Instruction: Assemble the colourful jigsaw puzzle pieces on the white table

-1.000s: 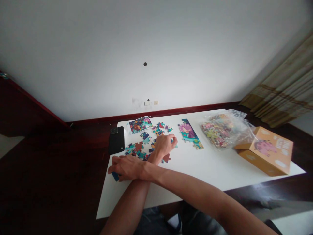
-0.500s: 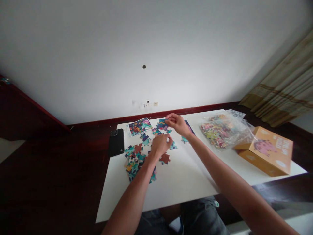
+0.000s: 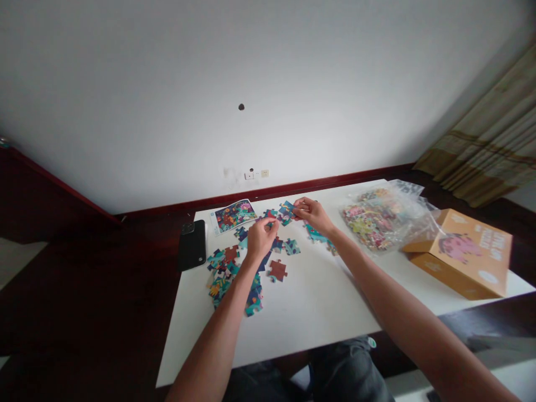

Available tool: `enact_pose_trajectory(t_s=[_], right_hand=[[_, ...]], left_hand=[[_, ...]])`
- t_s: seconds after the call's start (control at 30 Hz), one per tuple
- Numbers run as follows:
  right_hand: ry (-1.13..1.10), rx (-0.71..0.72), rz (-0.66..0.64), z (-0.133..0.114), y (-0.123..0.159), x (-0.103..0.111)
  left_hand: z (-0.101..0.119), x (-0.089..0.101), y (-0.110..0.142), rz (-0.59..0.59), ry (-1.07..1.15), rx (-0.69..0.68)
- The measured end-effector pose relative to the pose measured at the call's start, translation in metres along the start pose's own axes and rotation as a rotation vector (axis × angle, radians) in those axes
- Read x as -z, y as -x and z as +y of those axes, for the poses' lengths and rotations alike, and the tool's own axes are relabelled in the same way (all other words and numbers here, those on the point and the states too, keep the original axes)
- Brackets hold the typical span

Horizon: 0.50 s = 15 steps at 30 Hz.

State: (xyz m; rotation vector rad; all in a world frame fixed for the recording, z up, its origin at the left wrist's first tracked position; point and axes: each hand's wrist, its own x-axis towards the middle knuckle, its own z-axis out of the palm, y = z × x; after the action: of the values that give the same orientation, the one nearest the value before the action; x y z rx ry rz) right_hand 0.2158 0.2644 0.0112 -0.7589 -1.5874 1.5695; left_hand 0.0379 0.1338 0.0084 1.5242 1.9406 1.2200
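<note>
My right hand [image 3: 313,215] is closed at the far side of the white table [image 3: 310,312], its fingertips on the edge of a blue puzzle piece [image 3: 286,211]. To its left, my left hand [image 3: 262,237] is pinched close to a dark multicoloured puzzle piece [image 3: 270,213]; whatever lies between its fingertips is too small to make out. Below the hands are a brown puzzle piece [image 3: 277,271] and a teal puzzle piece [image 3: 292,246]. A joined teal puzzle strip [image 3: 315,234] is partly hidden under my right hand. The left forearm partly covers a heap of puzzle pieces [image 3: 220,279].
A printed reference picture [image 3: 235,215] lies at the back left, beside a black phone [image 3: 192,245] at the table's left edge. Clear bags of puzzle pieces [image 3: 371,220] and an orange box [image 3: 464,251] occupy the right side. The wall [image 3: 335,111] rises behind.
My left hand has moved forward and slightly left. My right hand has shifted a little right, and the blue piece at its fingertips has moved right too. The view has shifted slightly.
</note>
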Motion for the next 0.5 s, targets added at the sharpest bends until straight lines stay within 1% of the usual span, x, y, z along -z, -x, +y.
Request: enact_pose_trajectory(t_s=[0.13,0.27,0.37,0.43,0.5], right_hand=[[0.015,0.001,-0.072,0.003,0.004,-0.004],[0.059,0.013,-0.139,0.009,0.008,-0.008],[0.069,0.053,-0.165,0.009,0.006,-0.008],[0.099,0.111,-0.114,0.006,-0.002,0.001],[0.194,0.188,0.02,0.002,-0.015,0.019]], left_hand=[[-0.006,-0.002,-0.002,-0.021,0.11,0.039],[-0.01,-0.003,-0.003,-0.009,0.108,0.057],[-0.011,-0.001,-0.004,-0.009,0.102,0.043],[-0.009,0.001,-0.003,-0.01,0.072,0.029],[-0.007,0.003,-0.002,-0.008,0.032,0.01]])
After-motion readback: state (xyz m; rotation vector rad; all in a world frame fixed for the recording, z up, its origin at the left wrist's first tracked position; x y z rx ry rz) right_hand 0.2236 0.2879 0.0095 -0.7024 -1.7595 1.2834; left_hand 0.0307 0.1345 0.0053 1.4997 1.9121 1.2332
